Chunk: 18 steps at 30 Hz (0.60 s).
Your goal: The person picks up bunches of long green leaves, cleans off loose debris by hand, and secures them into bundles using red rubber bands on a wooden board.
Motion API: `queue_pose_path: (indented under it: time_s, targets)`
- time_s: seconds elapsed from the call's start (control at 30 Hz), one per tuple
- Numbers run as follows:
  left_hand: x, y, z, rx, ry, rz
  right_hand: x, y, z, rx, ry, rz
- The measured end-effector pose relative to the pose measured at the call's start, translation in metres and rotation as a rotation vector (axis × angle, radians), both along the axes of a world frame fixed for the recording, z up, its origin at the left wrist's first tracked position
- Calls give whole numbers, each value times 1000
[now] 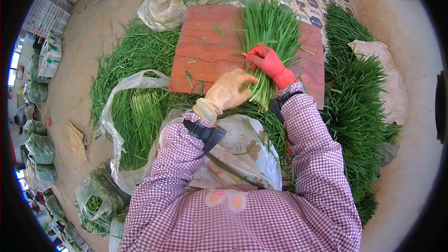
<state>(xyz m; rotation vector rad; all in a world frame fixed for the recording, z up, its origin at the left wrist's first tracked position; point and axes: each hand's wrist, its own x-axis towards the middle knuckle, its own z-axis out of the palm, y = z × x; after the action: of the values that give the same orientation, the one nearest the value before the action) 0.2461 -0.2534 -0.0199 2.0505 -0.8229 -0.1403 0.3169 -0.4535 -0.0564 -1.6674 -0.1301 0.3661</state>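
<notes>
A thick bunch of garlic chives [270, 21] lies on a reddish-brown wooden board [210, 42], its leaves pointing away from me and its pale stem ends toward me. My right hand [269, 64], in a red glove, is closed around the bunch just above the stems. In a cream glove, my left hand [228, 92] is beside the stem ends on their left, fingers apart and curved toward them. Its fingertips appear to touch the stems. Small loose leaf bits are scattered over the board's left half.
Loose chives [126, 56] are heaped left of the board, and an open clear plastic bag [112, 107] holds more. Bundled chives [354, 98] are stacked along the right. Another plastic bag [161, 7] sits beyond the board. Filled bags [39, 149] line the far left.
</notes>
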Motion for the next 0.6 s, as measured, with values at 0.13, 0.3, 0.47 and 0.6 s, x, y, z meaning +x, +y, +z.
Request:
queue_pose_path:
  time_s: [0.13, 0.3, 0.47, 0.6]
  targets:
    - [-3, -2, -2, 72, -36, 10, 1, 3, -4, 14, -26, -20]
    - [-13, -9, 1, 104, 71, 21, 0, 2, 0, 25, -58, -14]
    - [-18, -12, -8, 160, -113, 138, -1, 4, 1, -12, -49, -25]
    - [-10, -10, 1, 217, -57, 85, 0, 3, -1, -14, -54, -19]
